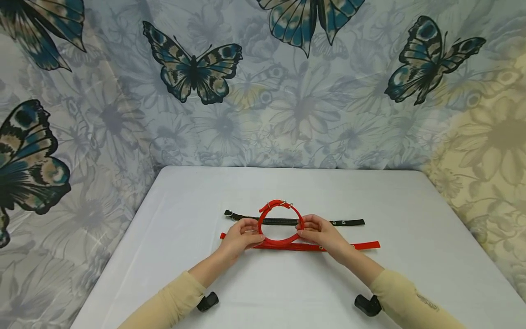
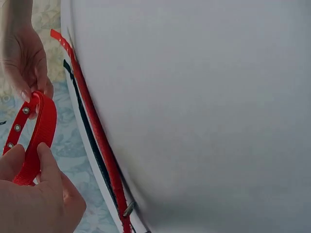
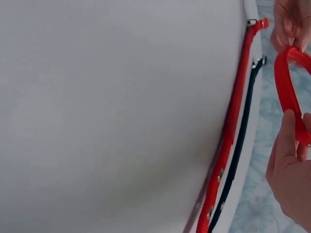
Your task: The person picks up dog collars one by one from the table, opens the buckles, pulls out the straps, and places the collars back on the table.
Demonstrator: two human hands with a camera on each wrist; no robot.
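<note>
A red collar (image 1: 280,241), buckled into a ring, is held up above the table between both hands. My left hand (image 1: 241,238) pinches its left side, and my right hand (image 1: 324,235) pinches the right side. The buckle is at the top of the ring in the head view. Metal eyelets show along the collar (image 2: 44,121) in the left wrist view. Below the ring a second red collar (image 1: 296,247) lies stretched out flat, partly hidden by my hands. Farther back lies a black collar (image 1: 283,221), also laid out straight, with its buckle at the left end.
All of this is on a white table (image 1: 287,292). A black device (image 1: 208,301) is at the left wrist and another black device (image 1: 368,305) at the right wrist. Behind the table hangs a cloth (image 1: 263,128) printed with butterflies and flowers.
</note>
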